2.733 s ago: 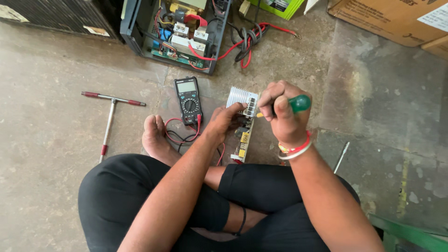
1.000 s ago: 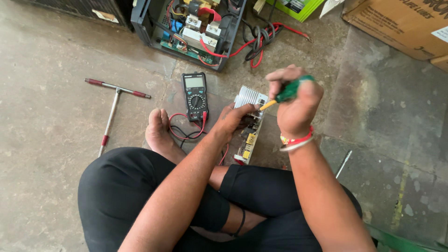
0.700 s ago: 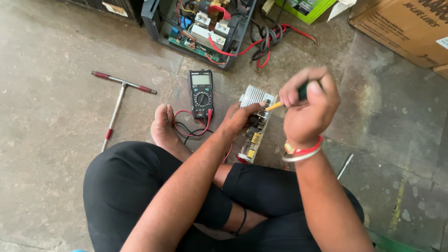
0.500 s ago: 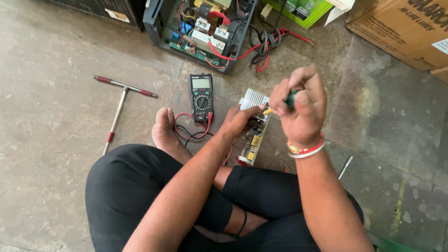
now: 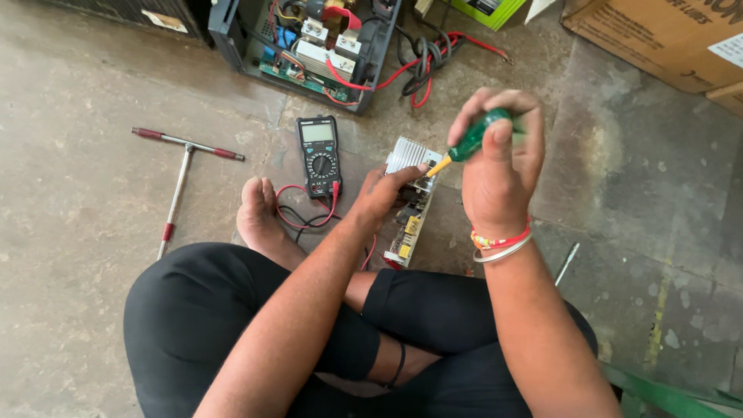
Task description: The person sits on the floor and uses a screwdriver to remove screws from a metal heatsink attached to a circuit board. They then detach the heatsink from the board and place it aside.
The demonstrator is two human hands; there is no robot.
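Sitting position: we sat cross-legged on the concrete floor, with 1 bare foot next to the meter leads.
Right hand: our right hand was closed around the green handle of a screwdriver, raised above the work; its yellow shaft pointed down and left toward the board.
Left hand: our left hand rested on the circuit board with fingers bent, pressing it down; whether it truly gripped the edge, we could not tell.
Board place: the circuit board lay on the floor just in front of our crossed legs, its finned metal heat sink at the far end.
Nearby things: a black multimeter lay just left of the board, red and black leads curling to our foot; a T-handle wrench was well apart on the left; an open power unit with red cables stood beyond.
Risk 1: we judged the tip could slip off and hit our left fingers, because they were very near it.
Risk 2: the tip could also scratch or bridge small parts if the board moved under a loose hold.
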